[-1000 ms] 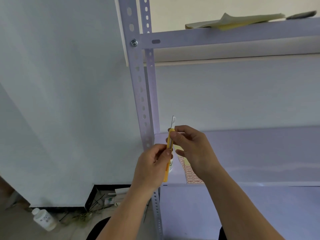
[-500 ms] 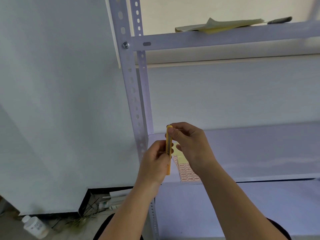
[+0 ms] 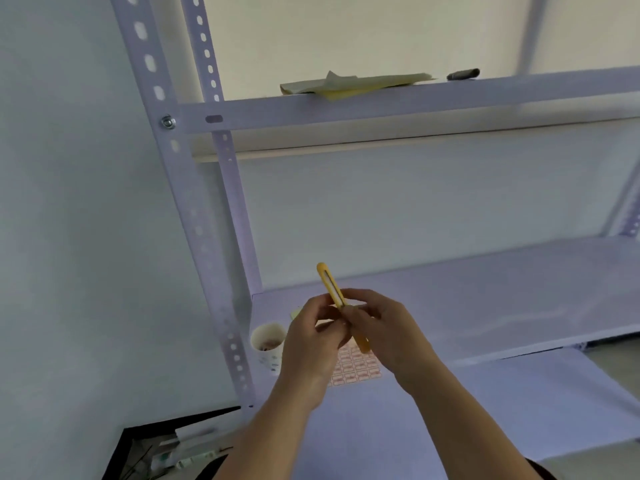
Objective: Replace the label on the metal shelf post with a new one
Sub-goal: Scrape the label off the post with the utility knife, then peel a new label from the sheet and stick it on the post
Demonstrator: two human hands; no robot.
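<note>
A perforated metal shelf post (image 3: 194, 209) runs up the left of the shelving; I see no label on the stretch in view. In front of the middle shelf (image 3: 485, 292), my left hand (image 3: 311, 337) and my right hand (image 3: 388, 330) both hold a slim yellow utility knife (image 3: 330, 285). It tilts up and to the left, and no blade shows at its tip. A sheet of small red-printed labels (image 3: 356, 368) lies on the shelf just under my hands, partly hidden by them.
A white paper cup (image 3: 268, 342) stands on the shelf by the post. On the upper shelf (image 3: 381, 105) lie yellowish backing paper (image 3: 353, 84) and a dark marker (image 3: 462, 74). A wall is on the left, with clutter on the floor (image 3: 166, 452) below.
The blade that stuck out of the knife a second ago no longer shows. The knife has tilted from upright to leaning left, and my hands have shifted right, away from the post.
</note>
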